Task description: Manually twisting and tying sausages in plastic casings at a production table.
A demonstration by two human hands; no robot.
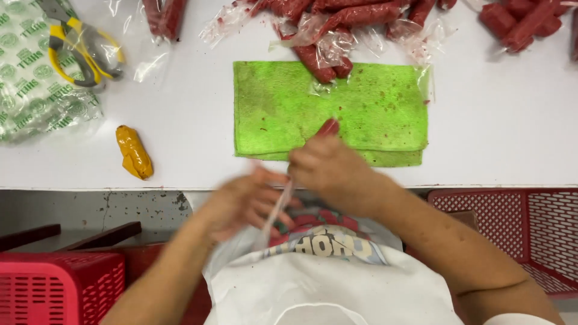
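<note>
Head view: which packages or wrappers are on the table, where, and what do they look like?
Printed bag: far left, clear film with green round marks, crumpled.
Sausage wrappers: top centre, clear film around red sausages.
More wrapped sausages: top right.
Yellow wrapped lump: left of green cloth.

A white table carries everything here. A green cloth, speckled with red, lies folded flat near its front edge. Red sausages in clear torn wrapping lie along the far edge, some touching the cloth. At the left sit yellow-handled scissors, apparently under clear plastic, on a green-printed plastic bag. A yellow lump lies nearby.
</note>
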